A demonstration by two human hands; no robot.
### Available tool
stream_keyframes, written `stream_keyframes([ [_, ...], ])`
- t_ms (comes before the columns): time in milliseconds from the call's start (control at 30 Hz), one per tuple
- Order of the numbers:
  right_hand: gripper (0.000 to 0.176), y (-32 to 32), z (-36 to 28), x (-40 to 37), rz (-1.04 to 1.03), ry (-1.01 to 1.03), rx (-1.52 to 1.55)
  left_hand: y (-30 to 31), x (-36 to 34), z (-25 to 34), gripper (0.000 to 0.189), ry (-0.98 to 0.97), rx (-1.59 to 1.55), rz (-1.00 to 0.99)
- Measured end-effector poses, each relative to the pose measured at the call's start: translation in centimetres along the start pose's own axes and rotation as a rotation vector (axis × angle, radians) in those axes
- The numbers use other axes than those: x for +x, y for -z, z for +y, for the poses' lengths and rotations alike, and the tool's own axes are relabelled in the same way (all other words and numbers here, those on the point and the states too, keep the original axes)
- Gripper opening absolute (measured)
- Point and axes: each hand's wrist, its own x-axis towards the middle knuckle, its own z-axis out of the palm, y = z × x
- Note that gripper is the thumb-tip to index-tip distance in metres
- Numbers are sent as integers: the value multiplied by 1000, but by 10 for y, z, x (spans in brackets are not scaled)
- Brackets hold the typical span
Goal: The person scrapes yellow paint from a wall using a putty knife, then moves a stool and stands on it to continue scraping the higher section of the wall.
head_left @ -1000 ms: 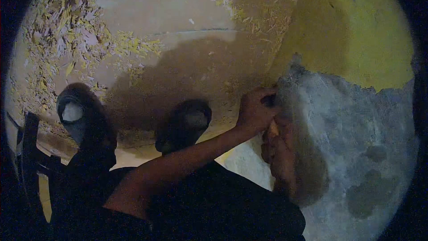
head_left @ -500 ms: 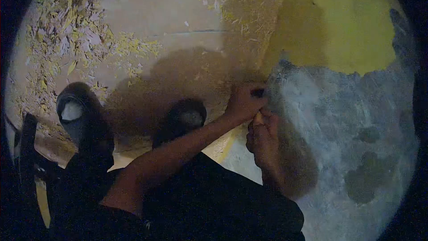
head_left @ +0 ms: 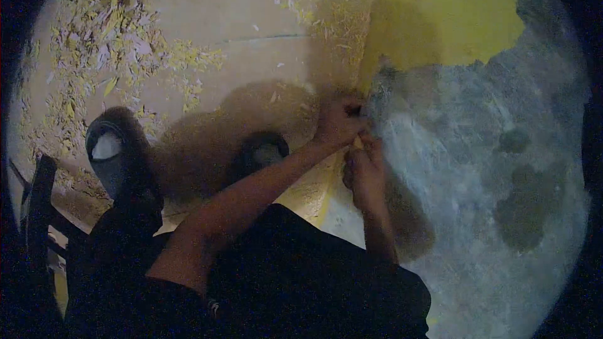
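My left hand [head_left: 339, 123] is closed at the foot of the grey-blue surface, beside a small dark piece that looks like the blade end of a scraper. Just below it, my right hand [head_left: 365, 169] wraps round a tool with a light yellowish handle [head_left: 358, 142], apparently the same scraper. Both hands touch or nearly touch, and they hide most of the tool. Yellow paint [head_left: 446, 16] with a ragged lower edge covers the upper part of the surface. Bare grey-blue wall [head_left: 440, 150] shows to the right of my hands.
Yellow and pinkish flakes [head_left: 125, 31] litter the brown floor covering [head_left: 213, 12]. My shoes [head_left: 107, 147] are at the left and under my left forearm. A dark frame, perhaps of a stool [head_left: 41, 194], stands at lower left. Darker patches [head_left: 527, 207] mark the wall.
The view has shifted, so the wall and my hands appear higher and further left. Both hands keep their hold, close together near the same spot.
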Motion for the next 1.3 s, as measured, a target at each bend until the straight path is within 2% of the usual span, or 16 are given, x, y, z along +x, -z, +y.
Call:
stream_keyframes([
  [67, 29, -2, -15, -7, -8, 23, -36, 3, 1, 12, 33, 32, 30, -34],
  [233, 28, -5, -2, 6, 37, 75, -99, 0, 14, -14, 32, -183, 8, 31],
  [400, 28, -2, -11, -1, -8, 60, -26, 1, 15, -1, 31, -165, 58, 66],
  [467, 29, 2, 13, 30, 48, 256, -167, -2, 6, -1, 31, -96, 39, 48],
  [567, 27, -10, -35, -15, 58, 158, -79, 6, 16, 23, 32, -141, -4, -9],
  [633, 27, -9, -40, -6, 46, 190, -77, -3, 17, 24, 31, -283, 59, 121],
  [767, 28, -7, -38, -10, 19, 224, -66, 7, 22, 33, 31, -169, 42, -23],
  [833, 28, -5, -48, -17, 55, 260, -54, -3, 13, 52, 31, -314, 126, 141],
  [900, 28, 3, -47, -10, 96, 278, -58, -8, 30, 49, 31, -306, 36, 118],
  [1000, 22, 11, -9, 40, 103, 417, -172, -13, 57, 12, 33, -262, -17, 73],
  [1067, 22, 12, 14, 58, 398, 1185, -735, -9, 57, 22, 33, -268, 31, 38],
  [1100, 22, 9, 9, 40, 412, 1196, -729, -9, 36, 41, 37, -423, 45, 33],
  [1133, 24, 2, 1, 8, 275, 870, -326, -8, 20, 57, 40, -574, 55, 32],
  [1167, 26, -2, -4, -9, 126, 524, 55, -4, 13, 66, 40, -579, 51, 37],
  [1233, 27, -4, -2, -8, 101, 532, 89, 4, 0, 71, 46, -601, 242, -68],
  [1300, 28, -5, 1, -7, 89, 543, 135, 6, -7, 77, 50, -521, 151, -73],
])
